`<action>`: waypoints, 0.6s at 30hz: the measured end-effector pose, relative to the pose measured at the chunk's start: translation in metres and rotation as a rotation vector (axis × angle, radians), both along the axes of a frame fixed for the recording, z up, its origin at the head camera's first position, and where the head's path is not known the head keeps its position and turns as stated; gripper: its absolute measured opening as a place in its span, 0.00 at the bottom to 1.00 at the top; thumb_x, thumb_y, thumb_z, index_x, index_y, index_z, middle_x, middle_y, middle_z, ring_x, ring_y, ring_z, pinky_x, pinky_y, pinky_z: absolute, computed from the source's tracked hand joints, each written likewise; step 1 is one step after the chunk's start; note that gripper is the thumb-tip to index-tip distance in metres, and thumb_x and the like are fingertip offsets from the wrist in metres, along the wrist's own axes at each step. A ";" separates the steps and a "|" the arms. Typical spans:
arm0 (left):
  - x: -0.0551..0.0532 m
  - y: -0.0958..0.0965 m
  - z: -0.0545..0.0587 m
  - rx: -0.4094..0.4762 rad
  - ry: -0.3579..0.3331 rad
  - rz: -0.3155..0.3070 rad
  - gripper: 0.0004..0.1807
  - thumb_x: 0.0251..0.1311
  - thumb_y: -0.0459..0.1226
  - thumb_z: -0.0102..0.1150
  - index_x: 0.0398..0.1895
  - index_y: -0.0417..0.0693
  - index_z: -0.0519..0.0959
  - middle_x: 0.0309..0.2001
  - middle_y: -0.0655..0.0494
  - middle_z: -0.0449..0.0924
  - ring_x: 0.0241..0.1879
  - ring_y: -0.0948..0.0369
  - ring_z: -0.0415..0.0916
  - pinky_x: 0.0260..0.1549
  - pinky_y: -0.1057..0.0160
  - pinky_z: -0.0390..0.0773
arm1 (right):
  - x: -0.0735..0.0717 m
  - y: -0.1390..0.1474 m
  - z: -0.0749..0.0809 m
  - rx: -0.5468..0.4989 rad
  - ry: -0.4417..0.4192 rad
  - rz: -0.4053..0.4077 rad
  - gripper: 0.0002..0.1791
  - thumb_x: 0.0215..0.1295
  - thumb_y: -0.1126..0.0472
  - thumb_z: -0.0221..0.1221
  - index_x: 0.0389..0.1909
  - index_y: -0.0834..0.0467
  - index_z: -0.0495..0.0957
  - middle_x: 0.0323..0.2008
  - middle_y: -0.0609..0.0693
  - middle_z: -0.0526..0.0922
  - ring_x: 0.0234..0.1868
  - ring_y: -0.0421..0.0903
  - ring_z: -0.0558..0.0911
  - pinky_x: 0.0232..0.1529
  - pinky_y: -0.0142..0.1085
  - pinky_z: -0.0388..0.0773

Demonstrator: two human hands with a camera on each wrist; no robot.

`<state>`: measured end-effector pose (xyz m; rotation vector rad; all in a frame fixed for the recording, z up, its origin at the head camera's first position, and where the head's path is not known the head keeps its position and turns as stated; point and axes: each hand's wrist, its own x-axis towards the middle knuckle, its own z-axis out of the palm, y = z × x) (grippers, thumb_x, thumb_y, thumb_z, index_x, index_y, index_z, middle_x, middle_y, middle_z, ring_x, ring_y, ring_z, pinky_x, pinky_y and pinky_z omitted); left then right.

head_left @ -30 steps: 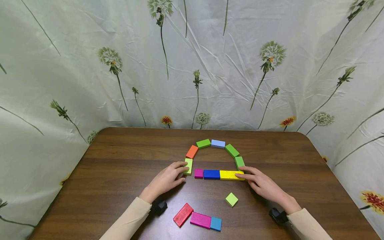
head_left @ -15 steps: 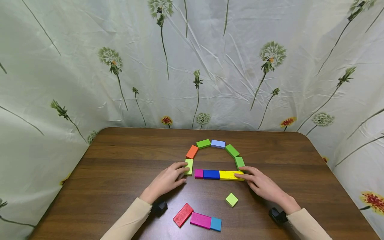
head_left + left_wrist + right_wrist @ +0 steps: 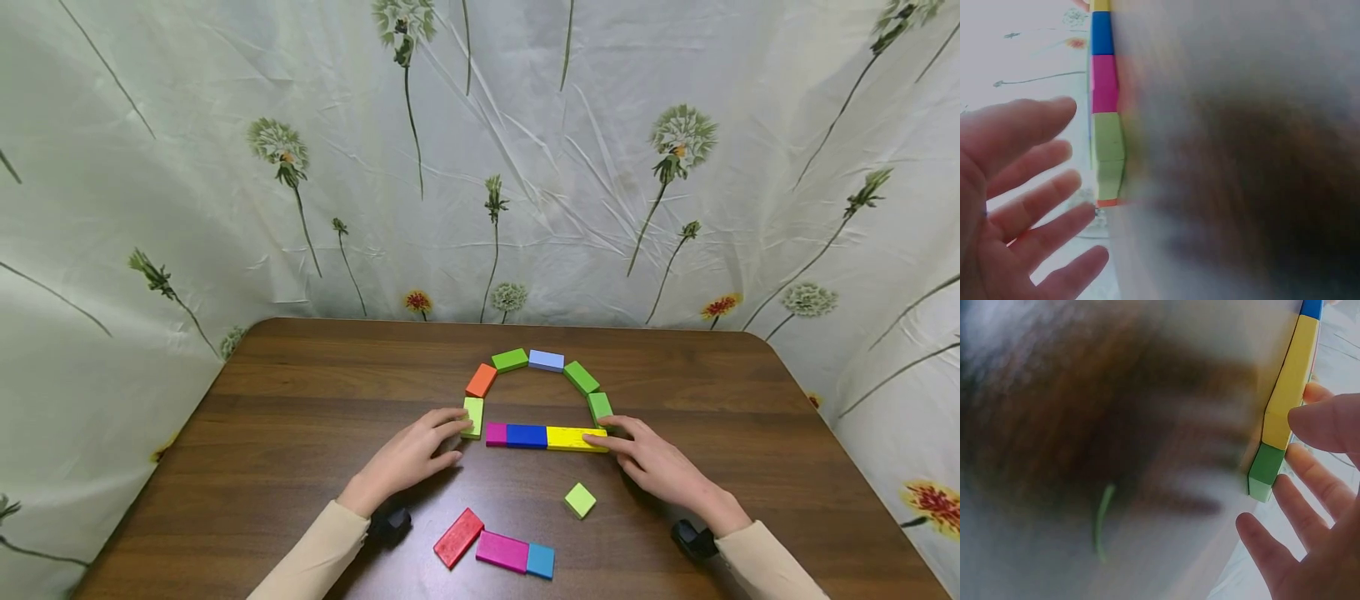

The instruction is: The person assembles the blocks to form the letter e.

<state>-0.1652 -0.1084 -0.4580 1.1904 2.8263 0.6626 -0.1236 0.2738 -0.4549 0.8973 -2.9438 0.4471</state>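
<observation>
My left hand (image 3: 408, 457), fingers loosely extended, is beside the light green block (image 3: 475, 411) at the arch's left foot, its fingertips overlapping that block's near part. My right hand (image 3: 662, 468) lays a fingertip on the right end of the yellow block (image 3: 564, 439). Another of its fingertips is at the lower green block (image 3: 599, 405) of the arch. From the yellow block leftward run a dark blue block (image 3: 527, 437) and a small magenta block (image 3: 497, 434), in one straight row. Spread fingers show in the left wrist view, with the thumb (image 3: 1035, 122) off the blocks.
An orange block (image 3: 481, 381), green blocks (image 3: 510, 359) and a light blue block (image 3: 546, 361) form the rest of the arch. Nearer lie a lime cube (image 3: 580, 501), a red block (image 3: 459, 538), a magenta block (image 3: 502, 552) and a blue block (image 3: 540, 561). A flowered curtain (image 3: 337, 150) hangs behind the table.
The yellow and blue blocks have slid slightly left under my right hand, and the thin gap between the blue and magenta blocks has closed. My left hand has shifted a little left.
</observation>
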 end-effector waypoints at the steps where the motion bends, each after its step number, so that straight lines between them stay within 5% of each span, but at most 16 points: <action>1: 0.002 -0.002 0.001 0.004 -0.013 -0.009 0.25 0.62 0.41 0.62 0.61 0.44 0.74 0.63 0.48 0.68 0.62 0.52 0.66 0.57 0.52 0.70 | 0.000 0.000 0.000 -0.003 0.000 0.001 0.28 0.62 0.72 0.57 0.62 0.48 0.75 0.60 0.55 0.69 0.57 0.54 0.70 0.46 0.46 0.77; 10: 0.035 -0.012 0.011 0.003 -0.159 -0.133 0.24 0.61 0.43 0.63 0.60 0.47 0.76 0.60 0.55 0.72 0.59 0.58 0.69 0.56 0.57 0.71 | 0.001 0.000 0.000 -0.014 0.004 0.008 0.28 0.61 0.72 0.57 0.62 0.49 0.75 0.60 0.56 0.69 0.58 0.54 0.70 0.47 0.47 0.76; 18: 0.062 -0.012 0.005 0.007 -0.107 -0.216 0.24 0.58 0.47 0.65 0.56 0.50 0.78 0.57 0.60 0.73 0.56 0.62 0.70 0.53 0.61 0.73 | 0.001 0.000 0.000 -0.013 -0.010 0.000 0.29 0.62 0.72 0.57 0.62 0.48 0.75 0.61 0.56 0.69 0.58 0.54 0.70 0.47 0.47 0.76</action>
